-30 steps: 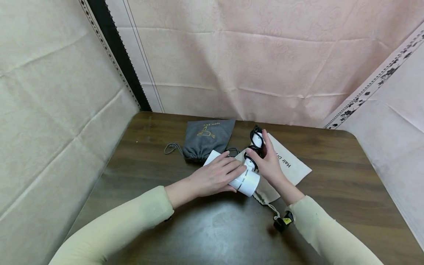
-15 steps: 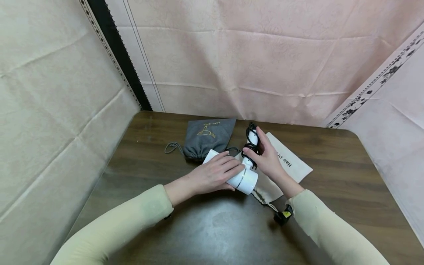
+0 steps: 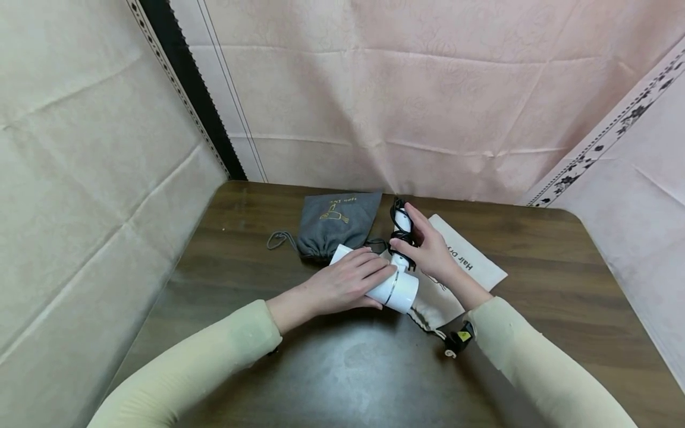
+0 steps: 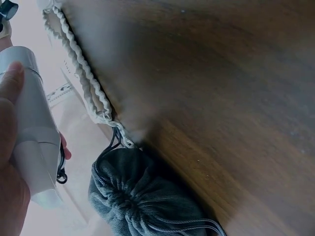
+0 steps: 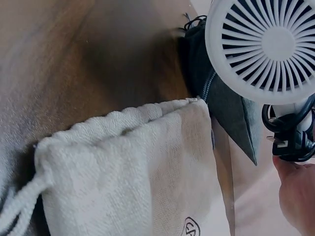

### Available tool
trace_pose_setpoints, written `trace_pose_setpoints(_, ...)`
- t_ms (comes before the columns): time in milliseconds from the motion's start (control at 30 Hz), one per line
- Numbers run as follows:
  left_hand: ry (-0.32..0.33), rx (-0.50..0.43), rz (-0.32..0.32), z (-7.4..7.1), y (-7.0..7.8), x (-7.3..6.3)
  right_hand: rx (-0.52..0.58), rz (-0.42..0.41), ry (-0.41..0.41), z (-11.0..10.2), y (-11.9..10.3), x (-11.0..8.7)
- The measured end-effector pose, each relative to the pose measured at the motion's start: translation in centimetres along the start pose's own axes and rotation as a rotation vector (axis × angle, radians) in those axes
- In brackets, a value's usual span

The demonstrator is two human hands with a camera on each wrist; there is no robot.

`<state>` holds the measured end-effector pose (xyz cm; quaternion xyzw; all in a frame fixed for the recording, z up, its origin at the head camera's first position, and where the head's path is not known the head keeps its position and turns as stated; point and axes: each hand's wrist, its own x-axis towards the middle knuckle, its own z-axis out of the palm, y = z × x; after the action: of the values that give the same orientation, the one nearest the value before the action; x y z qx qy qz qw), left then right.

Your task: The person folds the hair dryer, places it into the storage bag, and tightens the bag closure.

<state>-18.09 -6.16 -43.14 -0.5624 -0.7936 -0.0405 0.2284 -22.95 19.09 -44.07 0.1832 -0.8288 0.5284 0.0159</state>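
A white hair dryer (image 3: 402,292) is held between both hands above the table. My left hand (image 3: 348,282) grips its barrel, with the thumb along the near side in the left wrist view. My right hand (image 3: 433,252) holds the handle, around which a black cord (image 3: 402,238) is wound. In the right wrist view the round vent grille (image 5: 278,44) faces the camera, and the plug (image 5: 283,144) shows just above the fingers. Beneath the dryer and right hand lies a cream drawstring pouch (image 3: 473,258) with black lettering.
A dark grey drawstring pouch (image 3: 337,223) with a gold print lies behind the left hand, its cord loop (image 3: 279,239) out to the left. The brown wooden table (image 3: 342,380) is bordered by hanging pale cloths (image 3: 428,107) at the back and sides.
The hair dryer's handle has swung a little to the left, and my right hand has moved left with it. My left hand stays almost still on the barrel. Both pouches remain in place.
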Motion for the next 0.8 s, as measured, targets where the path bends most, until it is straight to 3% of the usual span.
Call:
trace_pose_setpoints(300, -0.007, 0.004, -0.014, -0.19, 0.25, 0.48, -0.022, -0.013, -0.004, -0.54, -0.42, 0.32)
trace_pose_setpoints(800, 0.046, 0.045, 0.015, 0.2, 0.28, 0.35, -0.024, 0.004, -0.073, -0.64, -0.42, 0.85)
